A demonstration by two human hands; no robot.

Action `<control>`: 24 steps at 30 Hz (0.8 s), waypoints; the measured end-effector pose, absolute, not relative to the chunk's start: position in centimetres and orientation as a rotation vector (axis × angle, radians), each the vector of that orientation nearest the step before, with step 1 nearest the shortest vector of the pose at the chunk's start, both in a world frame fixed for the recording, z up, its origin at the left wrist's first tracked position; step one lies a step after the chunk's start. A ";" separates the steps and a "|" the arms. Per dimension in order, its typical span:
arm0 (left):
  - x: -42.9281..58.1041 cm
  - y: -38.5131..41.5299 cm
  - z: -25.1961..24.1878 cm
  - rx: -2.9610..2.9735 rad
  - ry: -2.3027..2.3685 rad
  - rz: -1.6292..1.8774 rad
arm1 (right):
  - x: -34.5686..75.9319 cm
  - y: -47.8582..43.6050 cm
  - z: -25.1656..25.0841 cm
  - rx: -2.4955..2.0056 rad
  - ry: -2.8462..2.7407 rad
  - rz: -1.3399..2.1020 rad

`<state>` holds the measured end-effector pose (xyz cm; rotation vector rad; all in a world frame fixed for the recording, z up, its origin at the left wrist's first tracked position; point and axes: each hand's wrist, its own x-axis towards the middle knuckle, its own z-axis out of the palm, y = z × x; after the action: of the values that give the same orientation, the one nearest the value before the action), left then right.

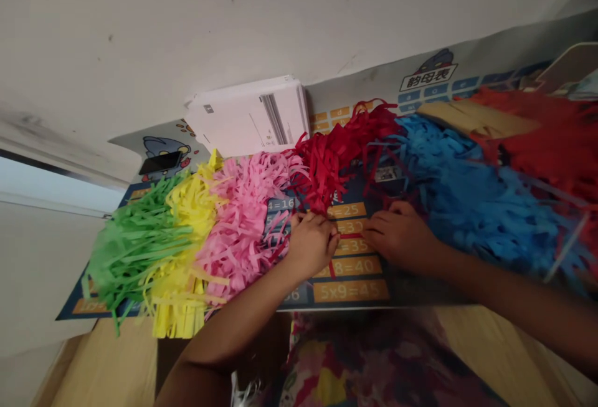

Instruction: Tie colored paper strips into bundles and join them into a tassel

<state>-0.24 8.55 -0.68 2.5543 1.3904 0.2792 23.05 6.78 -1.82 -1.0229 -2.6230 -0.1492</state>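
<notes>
My left hand [311, 242] and my right hand [397, 232] rest close together on a blue multiplication-table mat [350, 292]. Both have curled fingers pinching a thin red paper strip [352, 236] that lies between them on the mat. Just beyond my hands lies a heap of red paper strips [336, 151]. A pink strip pile [243, 214] touches my left hand's far side, and a blue strip pile [471, 201] lies beside my right hand.
Yellow strips [187, 257] and green strips [135, 245] spread to the left, overhanging the mat's edge. A stack of white paper [247, 114] and a dark phone [161, 162] lie by the wall. More red strips [551, 139] and a tan board [471, 119] sit at right.
</notes>
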 end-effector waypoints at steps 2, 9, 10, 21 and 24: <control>-0.4 8.4 -1.0 2.683 1.295 0.364 | 22.9 6.7 -2.1 -0.947 -2.673 -0.292; 0.6 7.9 -2.6 3.141 0.952 0.608 | 22.2 7.0 -2.5 -0.999 -2.640 -0.366; 0.7 7.9 -2.8 3.154 0.976 0.633 | 22.0 6.9 -2.3 -1.032 -2.609 -0.343; -1.1 4.5 3.7 3.015 0.851 1.286 | 20.4 3.0 3.1 -1.146 -1.957 0.812; -0.6 2.9 4.9 2.897 0.884 1.378 | 20.3 2.8 3.4 -1.059 -1.563 1.400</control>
<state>-0.61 2.90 4.86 2.8970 0.8845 1.3780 20.30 2.81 3.43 -1.0591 -1.5628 1.4001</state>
